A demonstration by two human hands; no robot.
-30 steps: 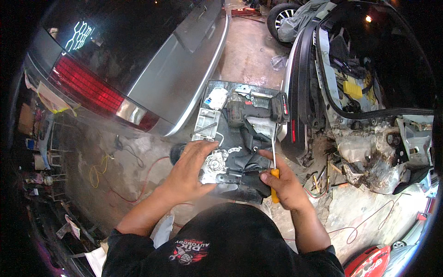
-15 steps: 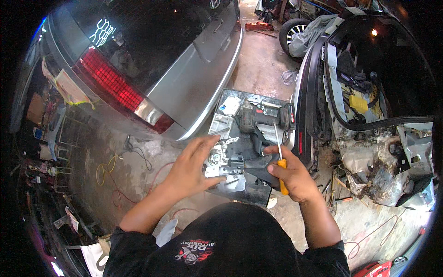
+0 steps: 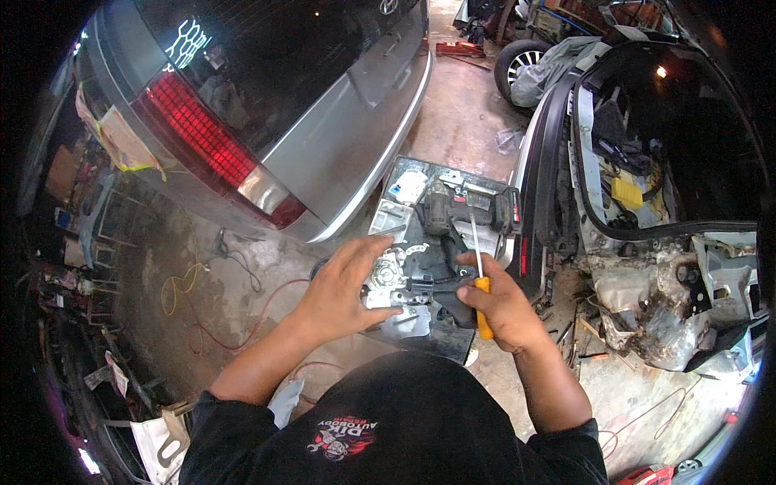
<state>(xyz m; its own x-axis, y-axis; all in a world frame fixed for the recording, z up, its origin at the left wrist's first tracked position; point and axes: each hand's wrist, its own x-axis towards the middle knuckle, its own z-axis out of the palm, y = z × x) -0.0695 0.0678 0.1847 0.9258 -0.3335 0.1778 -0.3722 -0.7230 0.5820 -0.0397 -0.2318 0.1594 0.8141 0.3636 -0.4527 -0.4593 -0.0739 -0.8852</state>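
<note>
My left hand grips a pale metal mechanism, perhaps a latch, with thumb and fingers at opposite edges. Its black housing is beside my right hand, whose fingers are closed round the yellow handle of a screwdriver; the shank points up and away from me. Under these lies a dark work surface carrying a cordless drill, a grey plastic tray, a white container and loose dark pieces.
A silver vehicle with a red tail light fills the upper left. A stripped body section stands at right, with a wheel behind. Hoses and cables cross the concrete floor; a cluttered rack is at far left.
The view has shifted, so the scene sits lower in the picture. The screwdriver's shank now leans further left, toward the drill. Both hands keep their grips.
</note>
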